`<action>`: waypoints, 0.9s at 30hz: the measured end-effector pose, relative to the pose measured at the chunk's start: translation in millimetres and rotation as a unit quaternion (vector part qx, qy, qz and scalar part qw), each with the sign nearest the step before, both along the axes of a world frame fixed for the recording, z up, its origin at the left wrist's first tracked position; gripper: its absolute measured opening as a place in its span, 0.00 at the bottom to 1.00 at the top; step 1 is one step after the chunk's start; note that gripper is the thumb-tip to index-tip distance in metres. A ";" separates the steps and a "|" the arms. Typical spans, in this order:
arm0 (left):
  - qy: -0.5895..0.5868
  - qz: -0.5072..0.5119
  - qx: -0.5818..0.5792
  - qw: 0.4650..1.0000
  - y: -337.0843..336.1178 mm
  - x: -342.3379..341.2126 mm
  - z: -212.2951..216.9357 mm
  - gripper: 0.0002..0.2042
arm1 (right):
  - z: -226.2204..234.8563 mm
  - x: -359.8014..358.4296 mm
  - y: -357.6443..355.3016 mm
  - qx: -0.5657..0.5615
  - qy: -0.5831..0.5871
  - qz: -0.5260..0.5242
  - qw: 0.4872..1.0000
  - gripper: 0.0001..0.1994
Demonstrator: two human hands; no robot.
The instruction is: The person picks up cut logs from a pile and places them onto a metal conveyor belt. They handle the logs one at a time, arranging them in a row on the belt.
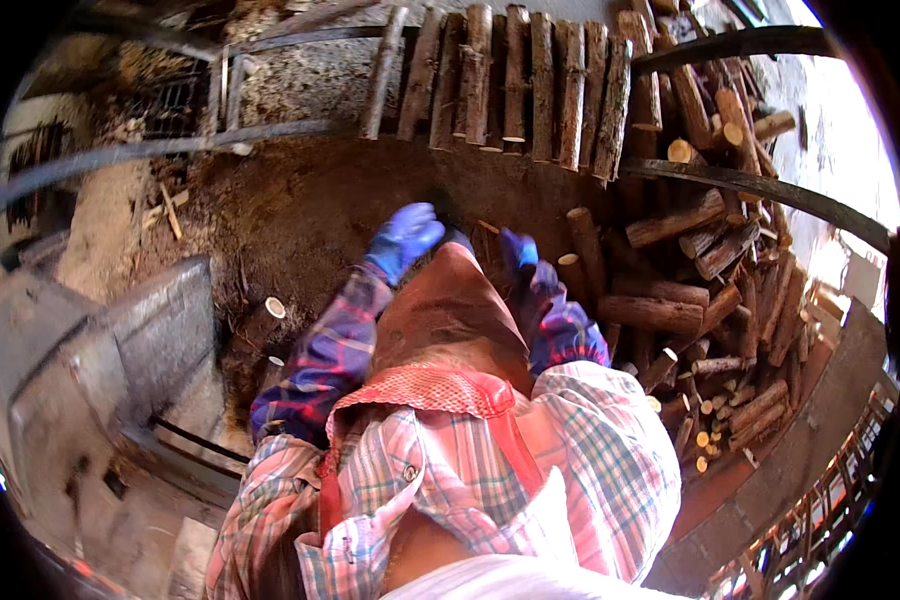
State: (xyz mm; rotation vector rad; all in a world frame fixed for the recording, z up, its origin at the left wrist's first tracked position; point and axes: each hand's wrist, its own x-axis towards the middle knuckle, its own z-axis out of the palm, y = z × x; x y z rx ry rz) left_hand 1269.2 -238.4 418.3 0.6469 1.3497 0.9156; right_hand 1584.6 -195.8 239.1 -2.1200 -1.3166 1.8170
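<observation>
My left hand (407, 238), in a blue glove, is held out over the brown dirt floor, left of my apron (455, 310). Its fingers are curled together and nothing shows in them. To the right of the apron, my right hand (519, 248), also in a blue glove, is seen edge-on and slightly smeared. Its fingers are mostly hidden, so their grip cannot be made out. Nearest to that hand are an upright log (587, 250) and the loose log pile (655, 310). Beyond both hands, a row of cut logs (515, 80) lies side by side on a metal frame.
Curved metal rails (760, 185) cross the stacked logs at the right. At the left stands a grey metal housing (160, 320), with a cut log end (275, 307) beside it. Another rail (150, 150) runs across the upper left, near wood scraps (171, 212).
</observation>
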 end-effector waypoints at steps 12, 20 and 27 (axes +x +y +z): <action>0.006 0.090 -0.452 0.887 -67.8 -36.9 -123.9 0.14 | -79.4 -99.8 305.8 0.168 -0.387 0.145 0.895 0.44; -0.082 0.247 -0.519 0.814 -55.9 -3.3 -110.3 0.19 | -154.5 -88.3 347.1 -0.034 -0.427 0.116 0.896 0.55; -0.045 0.288 -0.214 0.932 9.7 12.0 -135.9 0.23 | 66.2 -107.7 348.2 -0.068 0.274 -0.144 0.948 0.25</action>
